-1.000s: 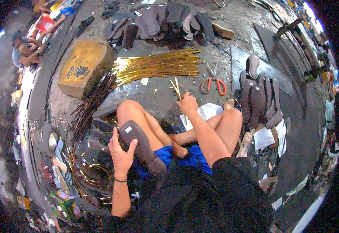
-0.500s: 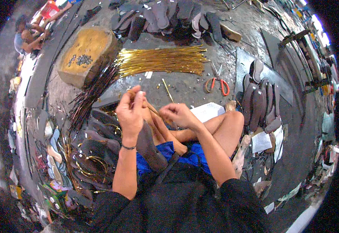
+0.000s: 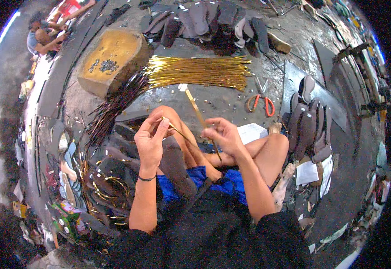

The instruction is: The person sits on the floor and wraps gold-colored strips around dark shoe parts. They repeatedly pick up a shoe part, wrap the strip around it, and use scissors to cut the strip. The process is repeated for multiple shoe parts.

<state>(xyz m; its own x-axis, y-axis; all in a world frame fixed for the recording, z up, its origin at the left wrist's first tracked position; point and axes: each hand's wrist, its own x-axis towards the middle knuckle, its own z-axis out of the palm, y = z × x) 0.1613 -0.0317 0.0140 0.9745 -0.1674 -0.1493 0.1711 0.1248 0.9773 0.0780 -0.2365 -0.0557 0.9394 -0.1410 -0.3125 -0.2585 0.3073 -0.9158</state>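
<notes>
- At the far left edge of my view, a person (image 3: 43, 36) sits well apart from the work, up in the top corner; I cannot make out what occupies them.
- Next I see a yellowish block (image 3: 112, 60) on the ground, with a small heap of dark bits on its top face.
- Just right of the block, a bundle of dark strips (image 3: 115, 107) fans down toward the knee, and above it a bundle of gold strips (image 3: 200, 71) lies flat, reaching off to the right.
- Low on the left, gold rings (image 3: 108, 188) lie among scattered sole cut-outs.
- My left hand (image 3: 150, 143) is raised over the lap, thumb and forefinger pinched on a thin gold strip (image 3: 177, 131); below this hand a dark shoe sole (image 3: 175, 166) rests on the thigh.
- My right hand (image 3: 224, 136) is closed around a second gold strip (image 3: 195, 107) that runs upward and away from it; the two hands sit near each other, not touching.
- Behind the hands, a row of dark soles (image 3: 213, 20) lines the top of the scene.
- Right of the hands, a white paper sheet (image 3: 253, 132) lies by the knee, and red-handled scissors (image 3: 260, 101) rest on the floor beyond it.
- Further right, another stack of dark soles (image 3: 309, 125) stands against a dark board.
</notes>
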